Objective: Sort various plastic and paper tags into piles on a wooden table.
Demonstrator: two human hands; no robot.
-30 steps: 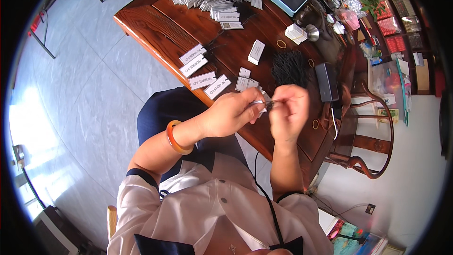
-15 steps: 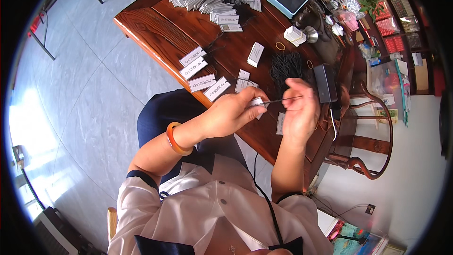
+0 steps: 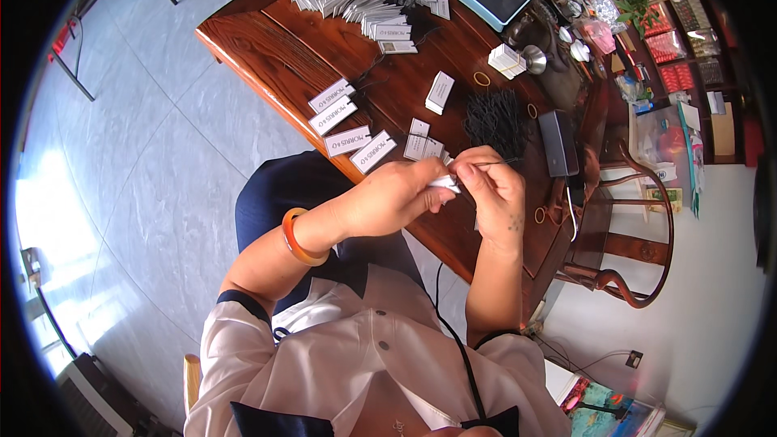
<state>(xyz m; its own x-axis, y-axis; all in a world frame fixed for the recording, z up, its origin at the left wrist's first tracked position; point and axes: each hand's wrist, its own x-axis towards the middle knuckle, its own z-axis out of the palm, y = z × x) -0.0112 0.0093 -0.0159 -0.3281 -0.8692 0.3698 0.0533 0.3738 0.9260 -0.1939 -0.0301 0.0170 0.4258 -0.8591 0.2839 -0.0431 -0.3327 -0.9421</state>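
A seated person works at the near edge of a dark wooden table (image 3: 267,48), both hands drawn together over a small white tag (image 3: 445,184). The left hand (image 3: 388,198) is closed around the tag, fingers curled so that only its end shows. The right hand (image 3: 494,194) is pinched shut on a thin black cord (image 3: 495,163), whose free end points away from the tag toward the heap of black cords (image 3: 495,117) farther back on the table. Tag and cord end meet between the two thumbs; the cord runs roughly crosswise to the person's chest, tip toward the left hand, so the right hand is the nearer one to the loose length. Beside the heap lie a black box (image 3: 558,142) and, on its other side, four white tags in a row (image 3: 348,125). An orange bangle (image 3: 295,241) rings the left wrist.
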